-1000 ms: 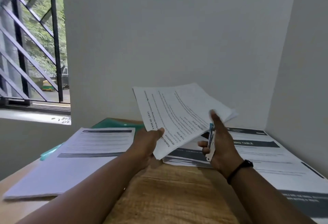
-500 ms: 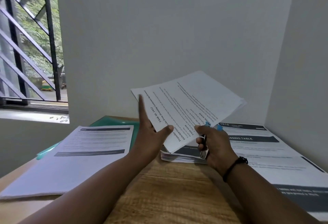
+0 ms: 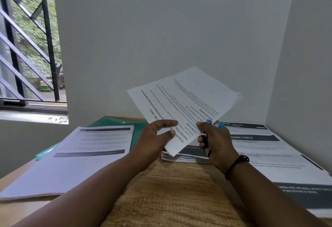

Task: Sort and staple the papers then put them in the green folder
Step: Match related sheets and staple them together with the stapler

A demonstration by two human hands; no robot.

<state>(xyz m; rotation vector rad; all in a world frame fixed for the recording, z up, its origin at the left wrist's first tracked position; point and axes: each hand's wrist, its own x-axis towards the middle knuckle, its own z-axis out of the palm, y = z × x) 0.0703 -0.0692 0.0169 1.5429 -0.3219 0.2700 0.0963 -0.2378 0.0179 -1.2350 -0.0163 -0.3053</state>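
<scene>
I hold a thin sheaf of printed papers (image 3: 186, 101) tilted in the air above the wooden table (image 3: 170, 190). My left hand (image 3: 156, 137) grips its lower left edge, with index finger and thumb on the printed face. My right hand (image 3: 215, 142) holds a blue and silver stapler (image 3: 206, 146) in its curled fingers, and its thumb presses the sheaf's lower edge. The green folder (image 3: 115, 121) lies flat at the back left, partly under a stack of papers (image 3: 86, 155).
A second, wider stack of printed sheets (image 3: 269, 155) covers the table's right side, up to the right wall. The white back wall stands close behind. A barred window (image 3: 30, 56) is at the left.
The sheaf has turned and risen a little to the right. My left hand, with a finger raised half a second ago, now grips the sheaf's edge. My right hand still holds the stapler.
</scene>
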